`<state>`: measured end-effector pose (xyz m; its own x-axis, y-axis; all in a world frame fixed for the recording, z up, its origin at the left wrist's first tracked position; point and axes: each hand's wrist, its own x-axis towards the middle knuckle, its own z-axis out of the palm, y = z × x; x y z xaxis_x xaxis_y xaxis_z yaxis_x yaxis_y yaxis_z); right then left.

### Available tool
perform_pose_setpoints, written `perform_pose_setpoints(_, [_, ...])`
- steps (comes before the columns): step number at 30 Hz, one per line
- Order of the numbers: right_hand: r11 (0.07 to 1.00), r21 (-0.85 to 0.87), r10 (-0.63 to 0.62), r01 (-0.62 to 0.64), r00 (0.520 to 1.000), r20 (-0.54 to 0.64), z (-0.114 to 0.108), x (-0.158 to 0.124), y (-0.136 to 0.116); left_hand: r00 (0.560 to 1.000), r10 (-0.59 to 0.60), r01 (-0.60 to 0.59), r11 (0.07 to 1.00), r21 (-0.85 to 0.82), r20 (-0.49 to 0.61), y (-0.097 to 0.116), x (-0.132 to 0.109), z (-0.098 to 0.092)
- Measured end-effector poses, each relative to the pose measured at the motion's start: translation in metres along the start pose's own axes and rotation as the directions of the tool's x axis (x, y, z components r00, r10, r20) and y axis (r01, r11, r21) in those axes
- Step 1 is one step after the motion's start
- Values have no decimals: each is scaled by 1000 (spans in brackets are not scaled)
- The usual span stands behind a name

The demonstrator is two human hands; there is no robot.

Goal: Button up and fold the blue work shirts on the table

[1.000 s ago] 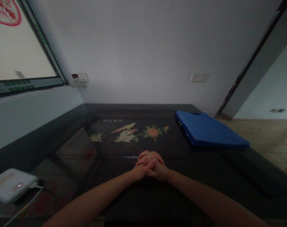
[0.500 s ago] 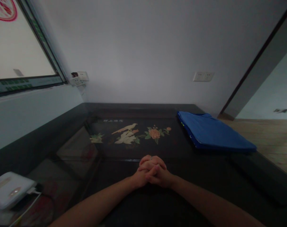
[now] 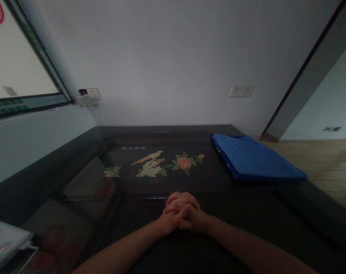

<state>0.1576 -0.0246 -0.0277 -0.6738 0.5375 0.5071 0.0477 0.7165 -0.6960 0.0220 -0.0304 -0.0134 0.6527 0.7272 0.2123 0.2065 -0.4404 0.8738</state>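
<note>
My left hand (image 3: 169, 221) and my right hand (image 3: 195, 218) are clasped together, their fingers interlaced and closed. No object shows between them; the palms are hidden. A ring (image 3: 180, 195) sits on one of the upper fingers. Both hands rest at the near middle of a dark, glossy table (image 3: 232, 220). Beyond them, the tabletop bears a picture of birds (image 3: 150, 167) and a pink flower (image 3: 184, 163), with a line of characters above. To the right of my hands lies a folded blue cloth (image 3: 255, 158), not touched by either hand.
A white device (image 3: 7, 241) with a cable plugged in lies at the near left. A dark flat item (image 3: 312, 213) is at the right edge of the table. Wall sockets (image 3: 241, 91) are on the wall behind, and a window (image 3: 21, 57) is at upper left.
My hands stay clasped. The view has shifted slightly, so the white device sits lower and further left, and my hands appear a little lower.
</note>
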Motion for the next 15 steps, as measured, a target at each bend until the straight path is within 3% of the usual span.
perform_pose_setpoints(7, [997,65,41,-41,999,-8,-1,1,-2,1000,-11,10,1000,-14,-24,-2,-1,2])
perform_pose_setpoints(15, [993,90,76,-79,996,40,-1,2,-2,997,-75,76,997,-19,27,-4,-1,-1])
